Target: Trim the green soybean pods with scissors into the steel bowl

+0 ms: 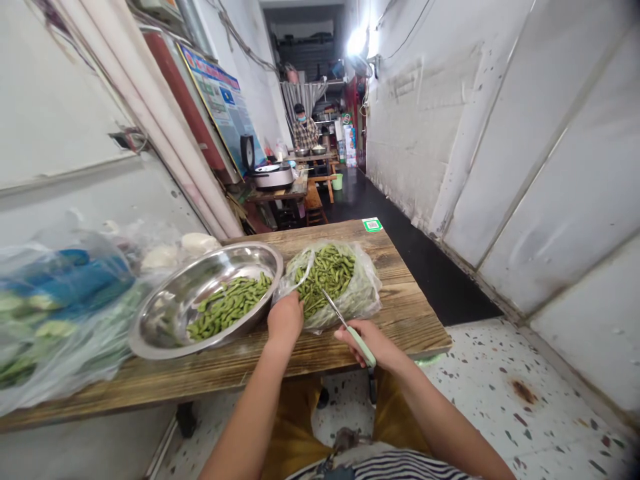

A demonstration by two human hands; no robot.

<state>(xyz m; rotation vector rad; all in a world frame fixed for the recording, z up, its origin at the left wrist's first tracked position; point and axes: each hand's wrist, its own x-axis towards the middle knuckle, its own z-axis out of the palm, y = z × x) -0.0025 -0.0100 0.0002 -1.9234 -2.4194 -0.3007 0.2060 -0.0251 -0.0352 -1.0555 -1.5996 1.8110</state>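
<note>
R hand (379, 343) is wrapped round the scissors (361, 343). L hand (286, 320) is by the near L edge of the clear plastic bag (367, 290); fingers mostly hidden, so can't tell if it's clenched on plastic, pinching something or just resting.

Biggest first: wooden surface (415, 320) carries it all, w/ bagged vegetables (75, 267) piled at the far L end. Next, the steel basin (190, 277), L of both hands, just beside the bag. It's only part full: edamame pods (230, 310) cover one side of the bottom, bare metal on the other. The bag's smaller but well filled w/ more pods (330, 270), mouth open.

Progress, my guess: mid-job. If basin = finished & bag = to do, a fair batch is done and a good lot is left; can't tell from here whether basin pods are trimmed, too small to make out.

Re position: bag pods lie just beyond both hands, up & R of L hand, up & L of R hand. Basin pods are further off, L of L hand, across the rim. Scissor blades slant up-L from R hand to the pods, tips at or just over them; contact unclear. Smallest: QR card (372, 225), far edge, well apart from both hands.
</note>
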